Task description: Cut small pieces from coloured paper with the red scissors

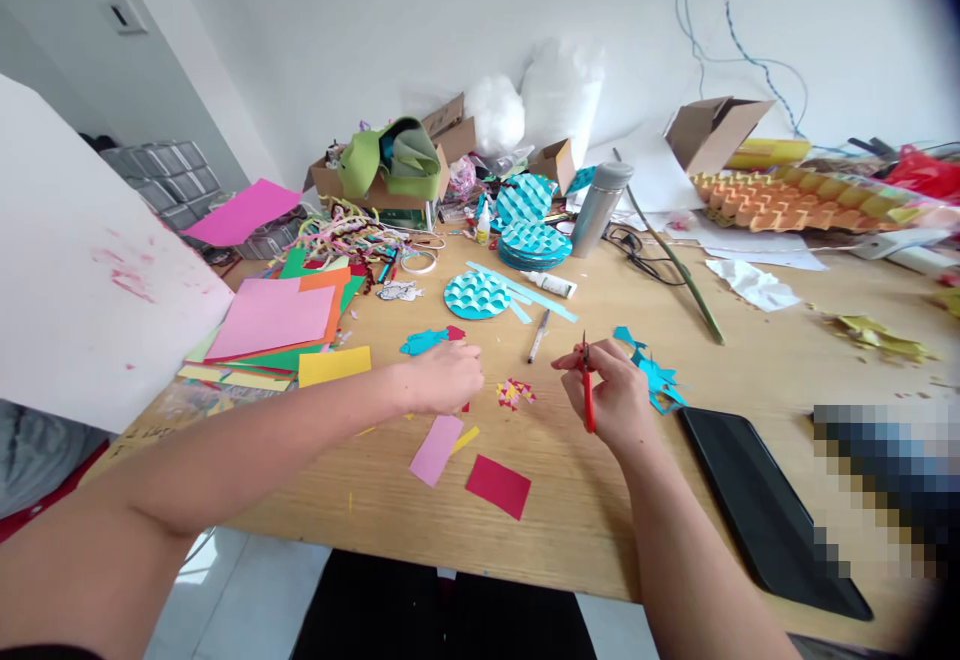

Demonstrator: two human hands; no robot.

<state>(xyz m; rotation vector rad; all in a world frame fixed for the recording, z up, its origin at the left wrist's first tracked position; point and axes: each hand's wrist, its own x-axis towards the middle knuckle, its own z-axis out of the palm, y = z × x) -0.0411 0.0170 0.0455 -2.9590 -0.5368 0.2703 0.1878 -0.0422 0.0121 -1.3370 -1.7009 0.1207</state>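
The left forearm slants in from the lower left, elbow bent, low over the worktop (570, 540); the right one rises from the lower right. Nearest lie a smooth crimson paper rectangle (499, 487), a pink paper piece (436, 450) and a thin yellow strip (465, 440) touching its side. A flat black slab (757, 500) with rounded corners lies beside the right forearm.

The right hand (616, 395) is bent inward, its grip closed around scissors (588, 402) with red handles, the metal blades pointing away from the person. The left hand (448, 378) is turned down with fingers curled; whether its grip pinches anything cannot be told. Between the hands sits a loose heap of tiny red, yellow and pink paper bits (516, 394).

Jagged blue scraps (656, 380) lie just past the right hand, and a blue paper fish shape (424, 342) just past the left. Farther off are a slim pen (538, 336), a round disc (477, 295) with curled, scale-like paper rows, a stack of similar discs (534, 250) and a brushed-metal flask (596, 215). White fluffy stuffing (495, 112) stands by the wall.
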